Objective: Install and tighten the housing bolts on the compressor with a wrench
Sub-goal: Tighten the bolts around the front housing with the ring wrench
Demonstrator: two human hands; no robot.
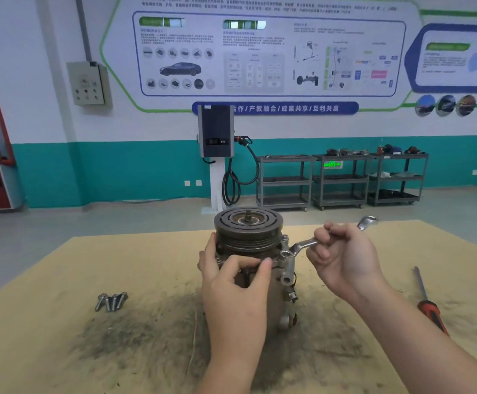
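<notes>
At centre frame our left hand (pixel 233 282) wraps its curled fingers round the upright compressor (pixel 250 251). Just right, our right hand (pixel 342 255) grips the wrench (pixel 302 245), its ring on a housing bolt. Spare bolts (pixel 111 301) lie lower left.

1 compressor (pixel 260 251), 1 wrench (pixel 302 245), 4 loose bolts (pixel 111 301), 1 screwdriver (pixel 430 302), 3 carts (pixel 342 180).

White/teal wall (pixel 118 166) w/ info posters (pixel 268 52), charging unit (pixel 216 132), three grey shelf carts (pixel 342 180), grey floor (pixel 61 223).
</notes>
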